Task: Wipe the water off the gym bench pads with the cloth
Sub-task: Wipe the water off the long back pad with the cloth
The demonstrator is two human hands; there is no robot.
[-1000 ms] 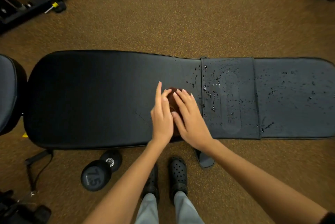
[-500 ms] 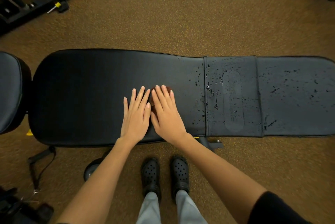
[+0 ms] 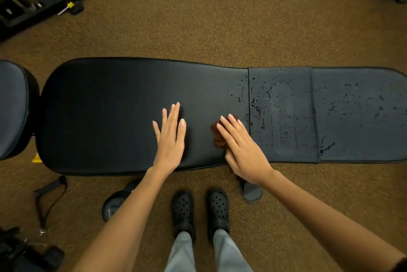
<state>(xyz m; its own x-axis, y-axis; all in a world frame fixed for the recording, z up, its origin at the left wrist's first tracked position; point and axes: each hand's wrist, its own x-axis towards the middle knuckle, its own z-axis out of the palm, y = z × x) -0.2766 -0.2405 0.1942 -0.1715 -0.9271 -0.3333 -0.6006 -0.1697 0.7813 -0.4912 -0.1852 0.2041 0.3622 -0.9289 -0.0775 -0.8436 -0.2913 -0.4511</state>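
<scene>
On the bench pad (image 3: 105,113), the right hand (image 3: 242,148) presses the cloth (image 3: 218,139) with straight fingers (image 3: 229,130); the left hand (image 3: 170,137) rests flat, fingers straight.

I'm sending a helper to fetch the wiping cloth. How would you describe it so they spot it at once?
Find the long black padded gym bench on the brown speckled floor. Near its front edge, just left of the wet strap-like band across the pad, the right hand presses flat on a small crumpled reddish-brown cloth. It is the only brown thing on the black pad.
</scene>
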